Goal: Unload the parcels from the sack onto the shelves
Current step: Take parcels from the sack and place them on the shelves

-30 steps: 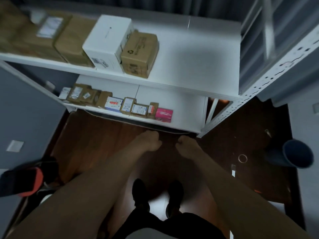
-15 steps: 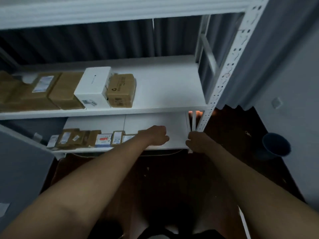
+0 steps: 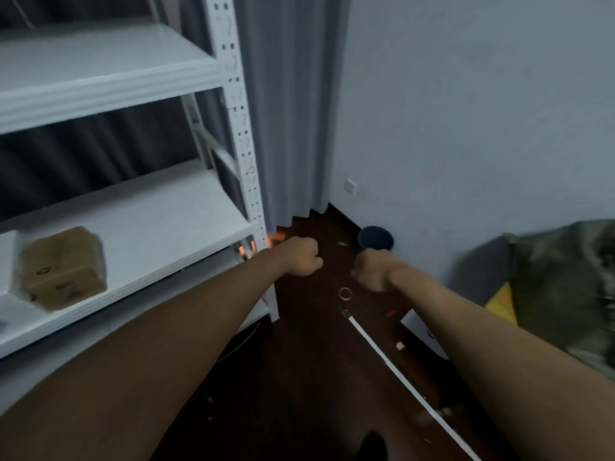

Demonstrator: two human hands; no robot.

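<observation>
A white metal shelf unit [image 3: 229,104] fills the left of the view. One brown cardboard parcel [image 3: 63,267] lies on its middle board at the far left. A dark green sack [image 3: 565,284] shows blurred at the right edge, with something yellow [image 3: 502,302] at its lower left. Both my arms stretch forward over the dark floor. My left hand [image 3: 303,257] is curled into a fist and holds nothing, just right of the shelf's corner post. My right hand [image 3: 371,271] is also a fist with nothing in it, a short way left of the sack.
A grey curtain [image 3: 293,111] hangs behind the shelf post, and a pale wall [image 3: 466,111] runs to the right. A dark round bin [image 3: 375,237] stands by the wall. A small ring [image 3: 345,293] and a white strip [image 3: 399,377] lie on the dark wooden floor.
The view has swung right, away from the loaded shelves toward the corner and the sack. Both fists stay out in front, holding nothing.
</observation>
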